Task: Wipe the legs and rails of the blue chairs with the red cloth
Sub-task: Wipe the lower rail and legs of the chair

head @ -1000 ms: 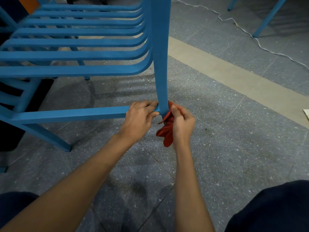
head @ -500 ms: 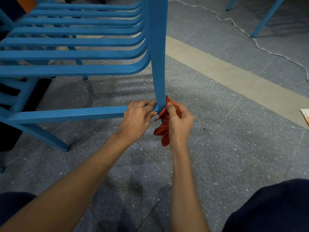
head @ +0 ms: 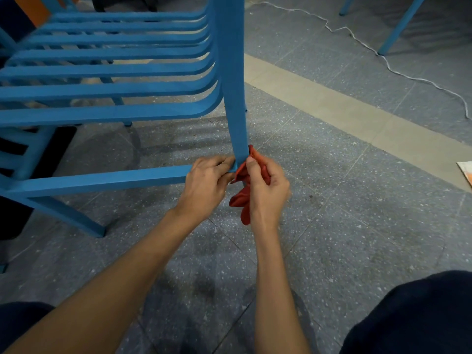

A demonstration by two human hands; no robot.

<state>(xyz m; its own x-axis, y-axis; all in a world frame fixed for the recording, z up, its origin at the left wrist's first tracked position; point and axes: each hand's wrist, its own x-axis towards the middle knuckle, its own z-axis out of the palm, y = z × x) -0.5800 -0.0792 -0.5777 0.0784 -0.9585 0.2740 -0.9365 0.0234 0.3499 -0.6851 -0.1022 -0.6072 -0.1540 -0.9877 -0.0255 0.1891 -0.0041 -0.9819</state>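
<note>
A blue slatted chair (head: 115, 90) fills the upper left. Its near front leg (head: 233, 98) runs down to a low side rail (head: 102, 181). My left hand (head: 207, 185) grips the rail right where it meets the leg. My right hand (head: 265, 190) holds the red cloth (head: 240, 200) against the right side of the leg at that joint, thumb up against the leg. The loose end of the cloth hangs below my hand. The foot of the leg is hidden behind my hands.
Another leg (head: 84, 223) of the same chair stands on the grey speckled floor at left. A white cable (head: 398, 72) snakes across the floor at upper right, past the legs of another blue chair (head: 398, 26). A paper corner (head: 466, 172) lies at the right edge. My knees fill the bottom corners.
My right hand has slid the cloth slightly up the leg at the joint. My left hand keeps its hold on the rail.
</note>
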